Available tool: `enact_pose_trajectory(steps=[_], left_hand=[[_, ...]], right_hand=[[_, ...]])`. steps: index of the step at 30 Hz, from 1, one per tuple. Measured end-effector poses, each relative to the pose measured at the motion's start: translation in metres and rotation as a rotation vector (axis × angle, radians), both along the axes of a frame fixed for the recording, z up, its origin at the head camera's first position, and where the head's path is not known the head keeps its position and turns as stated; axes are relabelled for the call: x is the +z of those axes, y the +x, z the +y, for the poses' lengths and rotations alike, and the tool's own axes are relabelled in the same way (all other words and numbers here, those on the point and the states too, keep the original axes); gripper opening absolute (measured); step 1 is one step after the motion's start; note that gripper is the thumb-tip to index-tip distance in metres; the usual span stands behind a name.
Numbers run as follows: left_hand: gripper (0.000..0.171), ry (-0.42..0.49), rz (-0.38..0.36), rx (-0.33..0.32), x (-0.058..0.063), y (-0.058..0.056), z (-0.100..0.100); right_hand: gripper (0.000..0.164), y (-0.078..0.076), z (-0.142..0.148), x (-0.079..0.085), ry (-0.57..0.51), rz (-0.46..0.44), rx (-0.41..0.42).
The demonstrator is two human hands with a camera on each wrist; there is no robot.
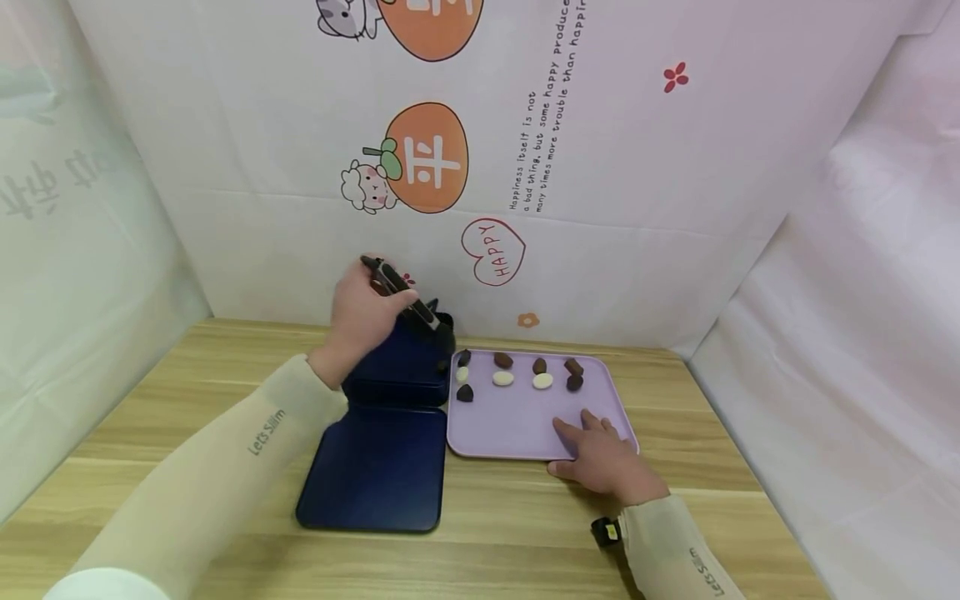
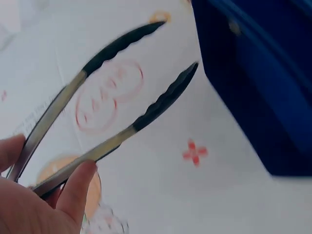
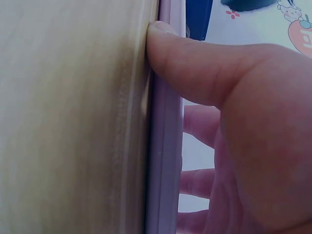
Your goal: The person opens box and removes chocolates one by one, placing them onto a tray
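Observation:
My left hand (image 1: pixel 365 304) grips a pair of tongs (image 2: pixel 107 141) with metal arms and dark, wavy-edged tips. The tips stand apart with nothing between them in the left wrist view. In the head view the tongs slant down over the right side of a dark blue box (image 1: pixel 390 394). My right hand (image 1: pixel 602 458) rests at the front right corner of a lilac tray (image 1: pixel 517 425), fingers spread over its surface and thumb at its front edge. Two rows of small brown and white pieces (image 1: pixel 503 378), several egg-shaped, lie along the tray's back, with another dark piece (image 1: pixel 465 393) in front at left.
A flat dark blue lid (image 1: pixel 375 471) lies on the wooden table (image 1: pixel 480 550) in front of the box, left of the tray. A printed white cloth (image 1: pixel 600 275) rises behind the table. A black strap piece (image 1: pixel 606 532) sits at my right wrist.

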State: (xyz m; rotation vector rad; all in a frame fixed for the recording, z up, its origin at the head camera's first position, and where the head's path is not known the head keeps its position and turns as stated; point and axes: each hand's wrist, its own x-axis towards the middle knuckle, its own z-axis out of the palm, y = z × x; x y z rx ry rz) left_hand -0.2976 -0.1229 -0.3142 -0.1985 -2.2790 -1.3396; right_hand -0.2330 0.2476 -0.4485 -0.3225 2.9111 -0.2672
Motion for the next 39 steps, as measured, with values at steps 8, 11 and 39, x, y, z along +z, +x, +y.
enact_pose_trajectory(steps=[8, 11, 39], left_hand=[[0.041, -0.119, -0.136, 0.033, -0.005, 0.000, -0.028], [0.040, -0.152, -0.165, 0.044, -0.013, 0.000, -0.027], [0.038, -0.347, -0.114, 0.091, -0.024, 0.001, 0.003]], right_hand=[[0.077, 0.000, 0.002, -0.001, -0.004, 0.000, -0.002], [0.077, 0.000, 0.002, -0.002, -0.006, 0.002, 0.000], [0.075, 0.000, 0.000, 0.000, -0.011, 0.007, -0.002]])
